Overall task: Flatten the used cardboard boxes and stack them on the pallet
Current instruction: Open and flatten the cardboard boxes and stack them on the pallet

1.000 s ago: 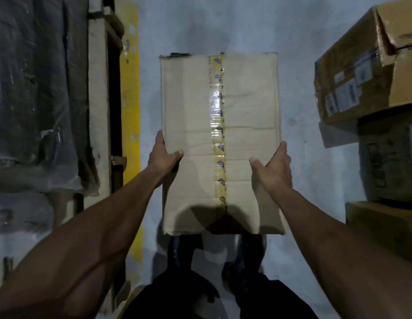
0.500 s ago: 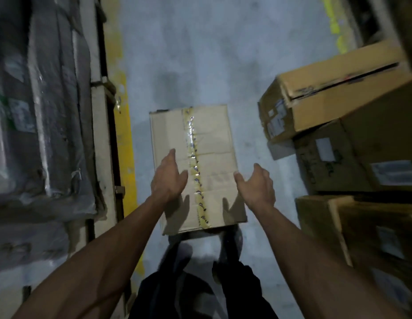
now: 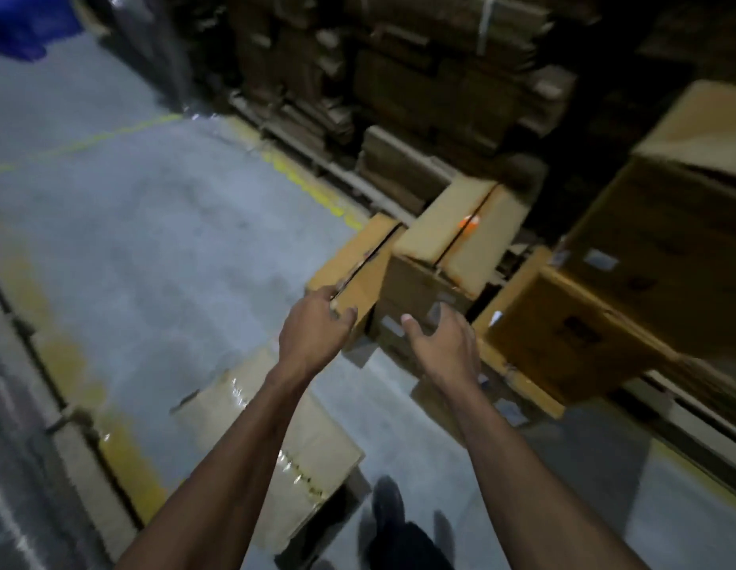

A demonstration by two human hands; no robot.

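Grey concrete warehouse floor [image 3: 160, 248] is stretching across the left of the view, with worn yellow painted lines [image 3: 312, 187] running along its edges; a tall dark stack of flattened brown cardboard [image 3: 419, 76] is sitting on a pale wooden pallet [image 3: 317, 158] at the back, dim and blurred; the left hand [image 3: 314, 333] is gripping the near corner of a light brown cardboard box with a dark seam along its top [image 3: 360, 267], thumb curled over the edge and fingers hidden beneath it; the right hand [image 3: 444, 347] is reaching toward the side of a second, taller brown cardboard box bearing an orange mark on its top [image 3: 460, 236], its fingers loosely spread and half curled, and whether they are touching the cardboard cannot be told through the motion blur; the two boxes are standing just beside each other on the floor in front of the pallet; a flattened pale cardboard box with a shiny strip of clear tape [image 3: 284, 442] is lying on the floor beneath the left forearm, near the yellow line; larger brown cartons with white labels [image 3: 596, 322] are piling up on the right; dark shoes [image 3: 386, 508] are showing at the bottom edge
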